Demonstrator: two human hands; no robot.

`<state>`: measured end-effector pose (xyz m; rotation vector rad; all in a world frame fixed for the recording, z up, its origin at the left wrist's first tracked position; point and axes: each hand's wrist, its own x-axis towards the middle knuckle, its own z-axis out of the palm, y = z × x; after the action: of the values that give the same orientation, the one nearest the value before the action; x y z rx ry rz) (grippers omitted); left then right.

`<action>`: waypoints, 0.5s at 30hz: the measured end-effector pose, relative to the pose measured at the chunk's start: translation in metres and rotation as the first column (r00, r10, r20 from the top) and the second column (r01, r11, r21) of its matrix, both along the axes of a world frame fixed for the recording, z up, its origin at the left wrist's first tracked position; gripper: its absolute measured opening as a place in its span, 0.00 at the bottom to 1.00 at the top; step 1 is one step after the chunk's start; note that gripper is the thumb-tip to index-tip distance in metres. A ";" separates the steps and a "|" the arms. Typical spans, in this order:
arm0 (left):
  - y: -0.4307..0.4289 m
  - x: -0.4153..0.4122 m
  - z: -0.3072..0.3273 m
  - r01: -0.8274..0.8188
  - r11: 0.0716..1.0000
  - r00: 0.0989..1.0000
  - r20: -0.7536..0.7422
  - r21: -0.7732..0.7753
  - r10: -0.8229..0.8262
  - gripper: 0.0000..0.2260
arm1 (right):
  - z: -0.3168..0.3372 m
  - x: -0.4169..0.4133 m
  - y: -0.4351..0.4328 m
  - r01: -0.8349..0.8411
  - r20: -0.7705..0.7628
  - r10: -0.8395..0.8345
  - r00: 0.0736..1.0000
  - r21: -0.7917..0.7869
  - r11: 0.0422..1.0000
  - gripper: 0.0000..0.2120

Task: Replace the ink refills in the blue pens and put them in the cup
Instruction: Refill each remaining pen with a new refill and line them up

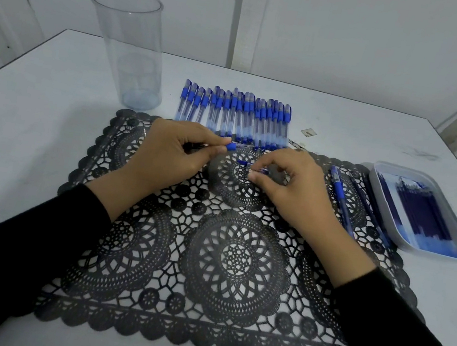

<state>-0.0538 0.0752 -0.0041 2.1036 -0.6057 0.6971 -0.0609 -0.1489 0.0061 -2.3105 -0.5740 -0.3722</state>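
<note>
Grips both clamped: left hand (170,153) curled round a blue-tipped pen barrel (233,146), right hand (290,184) pinching a small blue piece (244,162) over the lace mat (237,259); clear cup (127,49) stands far-left.

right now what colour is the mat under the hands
Black lace-pattern mat, seen in the head view.

Left hand (165,150), right hand (288,182) in shot, both bare. Left sleeve (17,229): black, long, plain, matte fabric, cuff ending at wrist. Right sleeve (405,335): same black, same plain cuff at wrist. Fabric snug along forearms, no print or logo showing. Visible nails look short, plain.
</note>
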 end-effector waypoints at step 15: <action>-0.002 0.000 0.000 0.017 0.999 1.000 -0.014 0.034 -0.017 0.09 | -0.011 0.006 0.002 0.016 0.073 -0.005 0.997 -0.148 0.989 0.06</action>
<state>-0.0539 0.0736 -0.0045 2.1307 -0.6313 0.6662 -0.0550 -0.1471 -0.0049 -2.4515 -0.6444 -0.4325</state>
